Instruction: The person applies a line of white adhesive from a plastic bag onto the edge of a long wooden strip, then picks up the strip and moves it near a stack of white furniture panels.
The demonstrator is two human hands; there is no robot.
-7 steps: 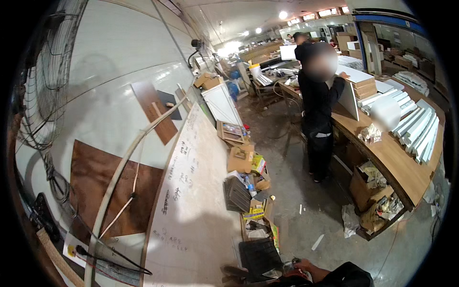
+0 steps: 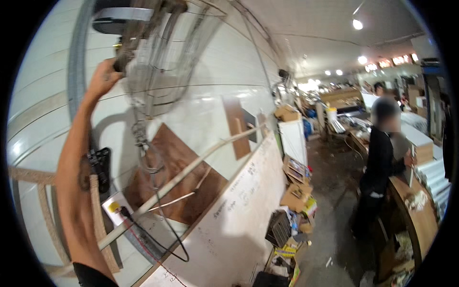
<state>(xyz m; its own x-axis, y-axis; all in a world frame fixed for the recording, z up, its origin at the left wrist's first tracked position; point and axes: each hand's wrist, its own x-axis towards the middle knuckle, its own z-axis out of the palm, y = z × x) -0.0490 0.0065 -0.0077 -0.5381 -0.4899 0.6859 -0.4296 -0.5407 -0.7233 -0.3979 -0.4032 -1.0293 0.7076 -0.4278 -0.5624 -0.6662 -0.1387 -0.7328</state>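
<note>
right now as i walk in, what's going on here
The person's left hand is raised high at the left wall, at a dark, blurred thing beside hanging cables; whether the fingers grip it cannot be told. The right hand is out of view. Lower down, a long pale board with handwriting stands along the wall. Off to the right, a co-worker in dark clothes stands at a workbench.
</note>
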